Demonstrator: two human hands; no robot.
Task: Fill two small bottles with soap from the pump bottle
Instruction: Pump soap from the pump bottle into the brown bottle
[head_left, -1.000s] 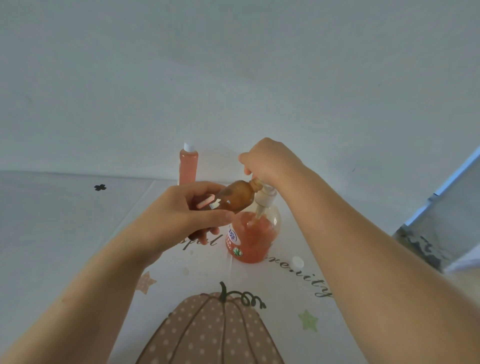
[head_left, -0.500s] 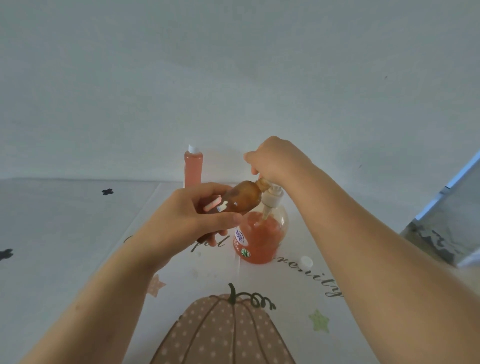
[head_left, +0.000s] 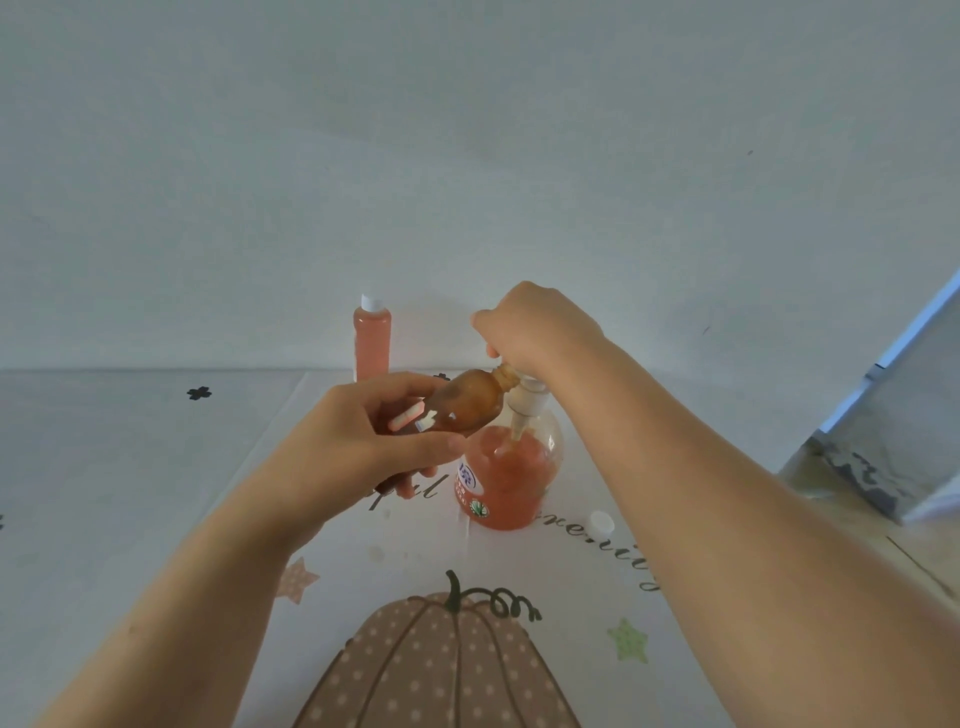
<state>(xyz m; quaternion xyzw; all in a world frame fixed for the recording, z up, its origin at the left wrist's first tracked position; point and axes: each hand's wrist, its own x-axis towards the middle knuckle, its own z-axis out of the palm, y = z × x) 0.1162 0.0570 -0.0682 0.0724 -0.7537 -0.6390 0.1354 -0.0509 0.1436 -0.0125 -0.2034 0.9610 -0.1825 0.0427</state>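
On the mat (head_left: 363, 551), a loose cap (head_left: 600, 523) lies just right of the pump bottle (head_left: 506, 483). The left hand (head_left: 358, 441) grips the brown bottle (head_left: 467, 402), tilted, neck at the spout; the right hand (head_left: 535, 327) curls over the pump head. Filling bottle 2 seems underway: next, steady presses, neck held under. The pink bottle (head_left: 372, 340), full and capped, stands behind by the wall (head_left: 467, 182), well apart; set-down room lies on the mat nearer the person

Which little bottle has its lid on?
The slim pink bottle standing at the back wears a white cap. The brown bottle, tilted in the left hand at the pump bottle, is uncapped.
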